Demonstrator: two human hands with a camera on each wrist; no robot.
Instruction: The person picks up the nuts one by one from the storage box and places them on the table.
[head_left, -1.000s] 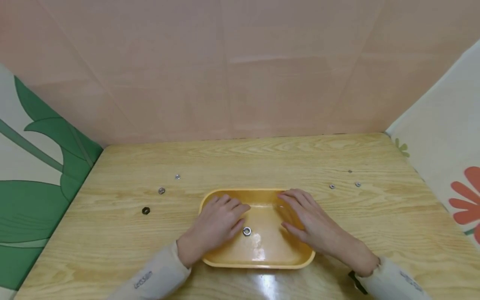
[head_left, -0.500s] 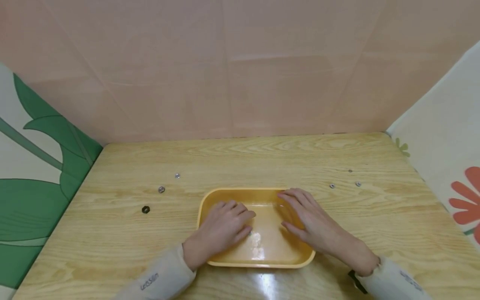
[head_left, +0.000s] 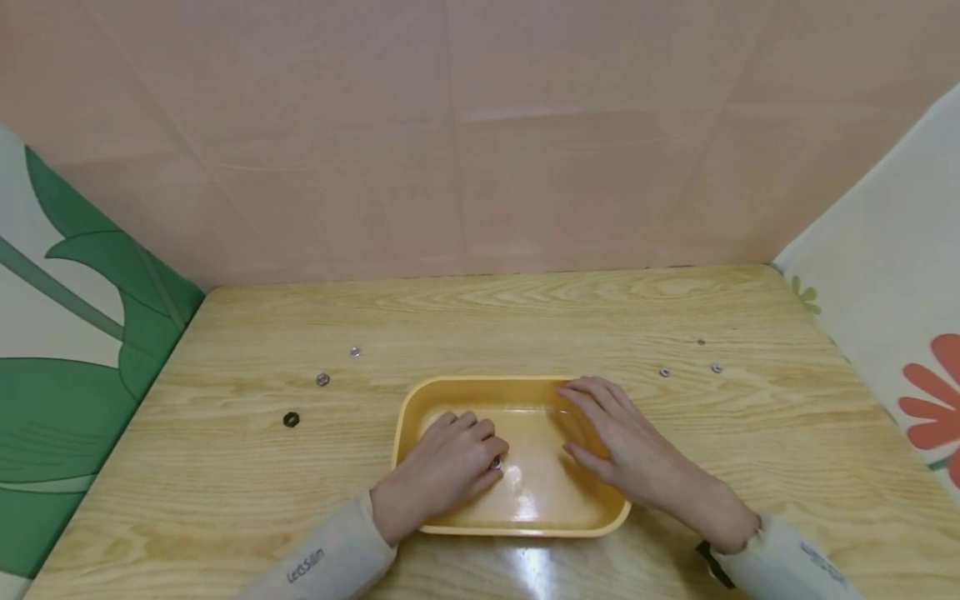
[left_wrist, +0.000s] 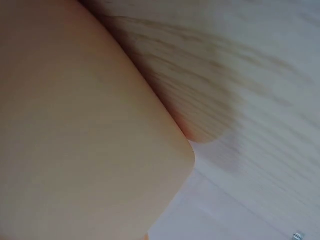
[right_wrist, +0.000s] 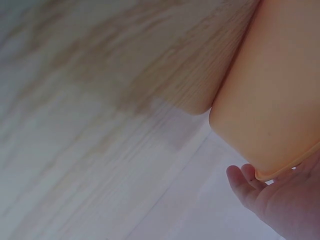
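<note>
A yellow tray stands on the wooden table, and both hands reach over it in the head view. My left hand is down inside its left half, where thumb and forefinger pinch a silver hex nut near the tray's floor. The fingers partly cover the nut. At the right side, my right hand rests on the rim with fingers loosely spread and thumb apart, holding no nut. In the right wrist view, fingertips show just past the tray's corner. The left wrist view shows the tray's outer wall, not the hand.
Left of the tray lie a black nut, a silver nut and a smaller one. Several small pieces lie to the right, among them a nut and another nut. A pink wall sheet rises behind the table.
My left hand has moved slightly right and lower into the tray, and its thumb and forefinger have closed on the nut. The right hand has stayed in place.
</note>
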